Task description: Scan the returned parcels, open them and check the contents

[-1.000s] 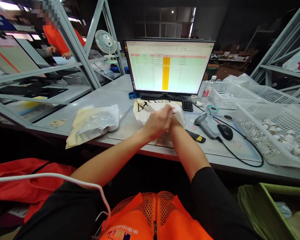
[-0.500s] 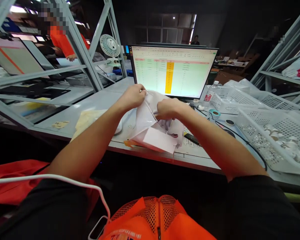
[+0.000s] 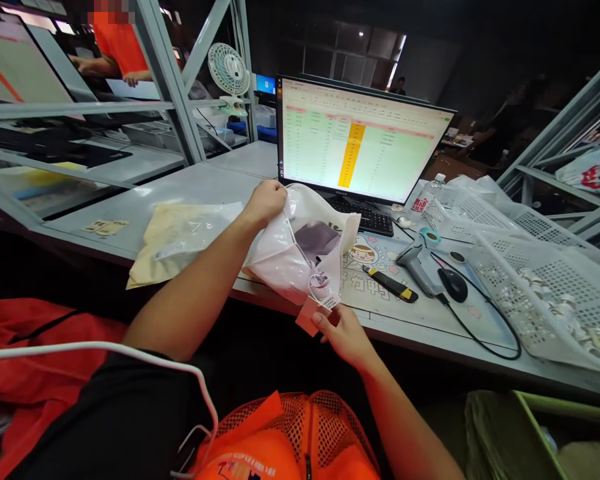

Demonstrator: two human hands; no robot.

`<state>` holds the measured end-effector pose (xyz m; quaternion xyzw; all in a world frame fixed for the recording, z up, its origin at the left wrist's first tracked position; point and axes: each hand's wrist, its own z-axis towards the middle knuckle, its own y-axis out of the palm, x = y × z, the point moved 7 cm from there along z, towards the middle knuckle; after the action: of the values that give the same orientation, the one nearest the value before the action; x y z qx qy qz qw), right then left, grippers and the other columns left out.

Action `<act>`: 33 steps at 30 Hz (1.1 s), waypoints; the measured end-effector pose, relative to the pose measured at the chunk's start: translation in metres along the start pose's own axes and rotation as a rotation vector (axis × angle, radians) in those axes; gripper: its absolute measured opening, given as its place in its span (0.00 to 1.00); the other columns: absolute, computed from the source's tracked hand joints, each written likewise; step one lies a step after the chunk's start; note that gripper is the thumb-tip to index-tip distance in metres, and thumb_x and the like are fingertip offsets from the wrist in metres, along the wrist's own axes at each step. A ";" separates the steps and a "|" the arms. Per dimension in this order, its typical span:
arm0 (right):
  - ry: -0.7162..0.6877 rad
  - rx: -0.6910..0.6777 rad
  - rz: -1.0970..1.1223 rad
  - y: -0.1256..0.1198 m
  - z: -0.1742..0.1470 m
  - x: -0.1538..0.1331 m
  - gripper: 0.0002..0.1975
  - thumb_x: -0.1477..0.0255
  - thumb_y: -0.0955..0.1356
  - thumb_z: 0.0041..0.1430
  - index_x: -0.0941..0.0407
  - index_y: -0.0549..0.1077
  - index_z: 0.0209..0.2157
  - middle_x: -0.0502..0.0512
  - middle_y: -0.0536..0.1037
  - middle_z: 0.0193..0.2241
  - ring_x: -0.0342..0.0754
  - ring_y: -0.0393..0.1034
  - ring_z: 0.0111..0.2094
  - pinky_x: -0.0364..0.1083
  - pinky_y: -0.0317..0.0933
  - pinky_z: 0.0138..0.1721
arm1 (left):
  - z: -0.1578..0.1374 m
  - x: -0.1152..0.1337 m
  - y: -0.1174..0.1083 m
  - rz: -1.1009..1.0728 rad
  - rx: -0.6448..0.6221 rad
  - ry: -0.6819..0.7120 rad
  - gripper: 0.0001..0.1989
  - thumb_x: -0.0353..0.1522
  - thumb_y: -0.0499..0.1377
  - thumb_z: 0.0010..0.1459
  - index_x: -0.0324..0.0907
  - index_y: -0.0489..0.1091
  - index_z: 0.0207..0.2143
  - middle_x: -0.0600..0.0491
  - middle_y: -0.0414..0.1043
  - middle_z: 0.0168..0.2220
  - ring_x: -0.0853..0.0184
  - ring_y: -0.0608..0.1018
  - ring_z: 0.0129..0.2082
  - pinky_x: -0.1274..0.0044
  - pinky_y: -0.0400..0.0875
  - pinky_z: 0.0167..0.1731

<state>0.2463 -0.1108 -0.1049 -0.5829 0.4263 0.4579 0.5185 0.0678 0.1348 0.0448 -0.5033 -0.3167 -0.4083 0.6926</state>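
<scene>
My left hand point(image 3: 267, 202) pinches the top edge of a white plastic bag point(image 3: 275, 257) at the desk's front edge. The bag's mouth gapes, and dark greyish-purple contents point(image 3: 317, 240) show inside. In front of it my right hand point(image 3: 344, 335) is closed on a pinkish hang tag point(image 3: 309, 316), thumb on top. A white printed label point(image 3: 330, 302) and a thin looped string point(image 3: 316, 283) lie against the tag, over the bag's lip. Left of my forearm rests a yellowish packet in clear plastic point(image 3: 180, 233).
A monitor point(image 3: 320, 147) and keyboard point(image 3: 375, 220) stand behind the bag. To the right are a box cutter point(image 3: 390, 285), a barcode scanner point(image 3: 420, 270), a mouse point(image 3: 453, 285) and white perforated baskets point(image 3: 510, 300). A co-worker in orange point(image 3: 115, 40) stands beyond the metal frame.
My right hand has come out from the bag's mouth, down and toward me, and now holds the tag outside. The left hand keeps its grip on the bag's edge. The view has shifted.
</scene>
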 end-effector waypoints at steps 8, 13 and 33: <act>-0.155 0.128 0.221 -0.041 0.066 -0.103 0.32 0.38 0.68 0.58 0.55 0.77 0.35 0.55 0.80 0.27 0.48 0.73 0.24 0.45 0.67 0.25 | -0.043 0.035 0.013 -0.205 -0.316 0.239 0.08 0.36 0.56 0.62 0.41 0.71 0.35 0.54 0.70 0.29 0.66 0.69 0.28 0.77 0.63 0.29; -0.082 0.077 -0.951 -0.033 0.121 -0.143 0.37 0.37 0.62 0.64 0.57 0.80 0.30 0.67 0.83 0.32 0.61 0.80 0.41 0.52 0.70 0.46 | -0.062 0.051 -0.003 -0.085 -0.263 0.414 0.12 0.40 0.57 0.61 0.40 0.73 0.34 0.54 0.68 0.26 0.67 0.66 0.25 0.76 0.58 0.26; -0.605 0.341 -0.182 -0.122 0.116 -0.145 0.24 0.47 0.73 0.57 0.56 0.81 0.31 0.54 0.82 0.29 0.47 0.74 0.30 0.48 0.70 0.36 | -0.141 0.076 -0.078 0.200 -0.150 0.751 0.36 0.59 0.62 0.61 0.46 0.68 0.62 0.43 0.70 0.65 0.48 0.72 0.64 0.57 0.66 0.65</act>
<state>0.3228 0.0195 0.0574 -0.3615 0.2699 0.4840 0.7498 0.0378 -0.0311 0.1020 -0.3965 0.0399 -0.5165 0.7579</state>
